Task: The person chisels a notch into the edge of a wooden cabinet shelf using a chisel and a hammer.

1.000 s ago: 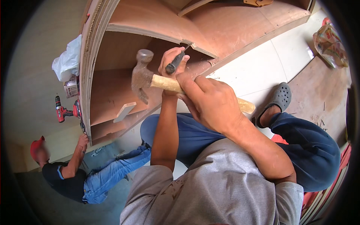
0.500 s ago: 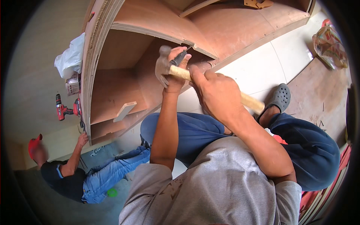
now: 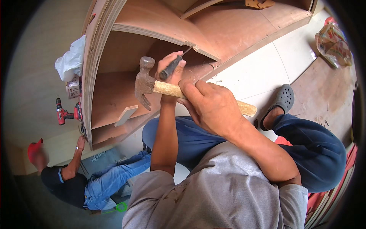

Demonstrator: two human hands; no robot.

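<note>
My left hand (image 3: 175,78) is wrapped around the black handle of a chisel (image 3: 170,68). Its thin metal blade reaches the edge of a plywood shelf (image 3: 160,33), where a splintered, pale notch (image 3: 195,48) shows. My right hand (image 3: 213,105) grips the wooden handle of a claw hammer (image 3: 145,78). The hammer's rusty steel head is raised just left of the chisel handle, apart from it, with the claw pointing toward me. Both tools are in front of the open plywood cabinet (image 3: 110,86).
A small wood block (image 3: 126,115) lies inside the cabinet. On its left side are a red cordless drill (image 3: 65,112) and a white plastic bag (image 3: 71,59). A co-worker in a red cap (image 3: 35,150) reaches to the cabinet's left end. A plastic bag (image 3: 335,45) lies at right beside a board (image 3: 316,89).
The hammer has swung back left and toward me, away from the chisel handle, which now shows more fully. My left hand keeps the chisel at the shelf edge.
</note>
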